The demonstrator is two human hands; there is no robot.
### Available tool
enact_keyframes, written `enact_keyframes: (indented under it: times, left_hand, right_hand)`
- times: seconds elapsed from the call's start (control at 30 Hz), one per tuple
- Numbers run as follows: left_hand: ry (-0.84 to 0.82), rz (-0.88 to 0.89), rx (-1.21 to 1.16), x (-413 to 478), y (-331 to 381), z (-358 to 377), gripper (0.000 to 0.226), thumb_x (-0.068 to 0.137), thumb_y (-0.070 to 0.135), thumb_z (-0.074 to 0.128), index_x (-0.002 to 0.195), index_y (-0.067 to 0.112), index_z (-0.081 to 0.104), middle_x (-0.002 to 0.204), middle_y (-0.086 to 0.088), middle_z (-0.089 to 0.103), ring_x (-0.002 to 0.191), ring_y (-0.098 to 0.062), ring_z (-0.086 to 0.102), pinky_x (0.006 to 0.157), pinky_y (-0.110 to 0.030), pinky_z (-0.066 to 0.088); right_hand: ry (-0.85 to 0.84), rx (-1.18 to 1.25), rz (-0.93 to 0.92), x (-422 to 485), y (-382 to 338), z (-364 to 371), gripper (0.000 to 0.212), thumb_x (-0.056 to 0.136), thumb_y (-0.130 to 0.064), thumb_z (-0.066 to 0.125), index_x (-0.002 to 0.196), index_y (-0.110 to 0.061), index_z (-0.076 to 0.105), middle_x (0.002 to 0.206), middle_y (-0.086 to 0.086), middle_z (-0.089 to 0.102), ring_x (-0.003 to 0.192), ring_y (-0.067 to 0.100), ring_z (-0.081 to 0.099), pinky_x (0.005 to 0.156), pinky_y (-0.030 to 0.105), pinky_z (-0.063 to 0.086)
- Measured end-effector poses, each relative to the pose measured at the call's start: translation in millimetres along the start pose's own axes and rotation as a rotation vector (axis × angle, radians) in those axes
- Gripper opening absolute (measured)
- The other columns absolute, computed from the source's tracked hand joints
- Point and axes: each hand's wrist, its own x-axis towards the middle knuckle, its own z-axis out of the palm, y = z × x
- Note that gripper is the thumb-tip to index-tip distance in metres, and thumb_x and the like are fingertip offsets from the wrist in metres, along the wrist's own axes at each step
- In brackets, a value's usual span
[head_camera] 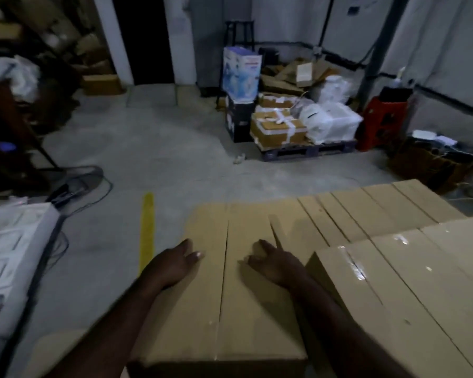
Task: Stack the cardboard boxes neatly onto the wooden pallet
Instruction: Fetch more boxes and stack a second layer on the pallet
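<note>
Both hands on the near cardboard box (230, 309), likely squaring it against its neighbours.
The left hand (175, 264) lies flat, fingers together, at this box's left edge. The right hand (271, 264) rests right of its centre seam, knuckles curled, one finger straight, gripping nothing. The board is matte and flat-sided. The taller box (393, 290) touching its right side has glossy tape. Any pallet beneath is hidden.

My left hand (175, 264): flat on the left edge of the near box (230, 309), fingers straight.
My right hand (271, 266): on the same lid, right of its seam, fingers curled.
Taped box (399, 290): touching the near box on my right, standing higher.
Row of boxes (366, 211): just behind.
Yellow line (146, 230): on the floor, left of the near box.
Far pallet (309, 151): loaded with wrapped boxes.
</note>
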Motion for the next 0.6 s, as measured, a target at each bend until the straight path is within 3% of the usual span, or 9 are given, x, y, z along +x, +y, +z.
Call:
enact_keyframes:
  times: [0.13,0.27,0.5,0.6]
  left_hand:
    - [0.025,-0.052,0.011,54.8,-2.3,-35.3,0.070,0.100,0.057,0.035,0.156,0.017,0.022,0.161,-0.007,0.025,0.144,-0.024,0.032,0.108,-0.028,0.030]
    - [-0.017,-0.068,0.010,126.1,-11.8,-52.0,0.076,0.097,0.063,0.037,0.156,0.019,0.020,0.161,-0.007,0.025,0.145,-0.024,0.031,0.111,-0.030,0.029]
    - [-0.074,0.044,0.068,290.0,-14.7,-110.9,0.078,0.097,0.063,0.036,0.157,0.019,0.014,0.162,-0.008,0.022,0.146,-0.025,0.028,0.113,-0.032,0.027]
    - [-0.111,0.125,0.111,354.7,-2.3,-151.4,0.077,0.098,0.062,0.036,0.157,0.018,0.013,0.162,-0.009,0.020,0.146,-0.026,0.026,0.114,-0.032,0.025]
  right_hand:
    - [-0.093,-0.057,-0.109,74.5,-31.7,-22.8,0.080,0.093,-0.069,0.040,0.156,-0.021,0.025,0.162,0.000,0.021,0.144,0.026,0.034,0.114,0.033,0.030]
    - [-0.110,-0.148,-0.142,137.5,-45.8,-42.5,0.052,0.105,-0.045,0.038,0.152,-0.022,0.035,0.165,0.007,0.014,0.147,0.025,0.029,0.109,0.024,0.024]
    - [-0.003,-0.002,-0.003,263.2,-87.0,-80.2,0.069,0.101,-0.054,0.042,0.155,-0.015,0.024,0.161,0.009,0.028,0.144,0.027,0.034,0.111,0.032,0.030]
    - [0.035,0.054,0.064,303.9,-107.6,-105.8,0.060,0.102,-0.048,0.044,0.147,-0.009,0.035,0.150,0.014,0.044,0.134,0.029,0.045,0.102,0.031,0.035]
